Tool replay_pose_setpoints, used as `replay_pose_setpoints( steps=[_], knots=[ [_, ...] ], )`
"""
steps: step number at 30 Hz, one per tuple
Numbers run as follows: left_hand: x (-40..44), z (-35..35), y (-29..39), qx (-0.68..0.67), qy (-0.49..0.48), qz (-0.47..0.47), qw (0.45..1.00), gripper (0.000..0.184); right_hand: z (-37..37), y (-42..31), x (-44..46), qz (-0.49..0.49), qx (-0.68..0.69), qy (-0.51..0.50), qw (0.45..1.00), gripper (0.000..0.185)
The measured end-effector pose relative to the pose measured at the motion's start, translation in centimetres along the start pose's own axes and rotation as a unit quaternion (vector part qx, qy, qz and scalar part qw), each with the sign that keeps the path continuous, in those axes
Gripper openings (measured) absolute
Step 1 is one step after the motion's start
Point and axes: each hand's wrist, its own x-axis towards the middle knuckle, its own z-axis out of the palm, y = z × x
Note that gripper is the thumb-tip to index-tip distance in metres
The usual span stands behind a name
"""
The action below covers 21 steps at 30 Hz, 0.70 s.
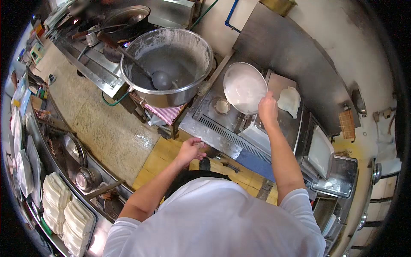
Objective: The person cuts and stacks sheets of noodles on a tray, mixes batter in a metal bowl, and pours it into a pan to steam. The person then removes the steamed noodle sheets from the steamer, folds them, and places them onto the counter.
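A round shallow pan point(244, 85) lies straight out beyond the person's right hand point(268, 109), over the back half of the steel counter point(209, 139), between its left end and the pale sheet point(289, 102) towards its back right corner. The right hand is closed on the pan's near right rim, with that arm stretched out across the counter's front edge; whether it grips a handle there or only the rim cannot be made out. The left hand point(191, 150) is much farther from the pan, off the front edge near the counter's left corner, fingers loosely curled and apart from the pan; whether it pinches something small cannot be told. In this view the pan shows as an oval, its longer axis running from the back left down towards the front right. Its inside is whitish and slightly glossy, with a thin, uneven film that is brighter in patches, and a narrow pale rim rings it. Whether its underside touches the counter or hangs just above it cannot be told. A small round cup point(222, 106) sits just beside its left front rim, and a slotted strip point(227, 136) runs along the counter's front edge. Past the left end, a large steel bowl point(167, 98) holds greyish liquid and a ladle point(162, 80) leaning on its rim.
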Motion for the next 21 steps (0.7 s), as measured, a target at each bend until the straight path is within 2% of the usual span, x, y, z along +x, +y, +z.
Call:
replay_pose_setpoints(
  steps=[8,21],
  knots=[
    [-0.1,-0.3,0.0,0.006,-0.004,0.0,1.0,0.045,-0.8,-0.8,-0.5,0.008,-0.003,-0.015,1.0,0.02],
    [-0.8,-0.8,0.3,0.002,-0.011,-0.005,1.0,0.05,-0.2,-1.0,-1.6,-0.038,-0.04,0.014,0.998,0.022]
  ],
)
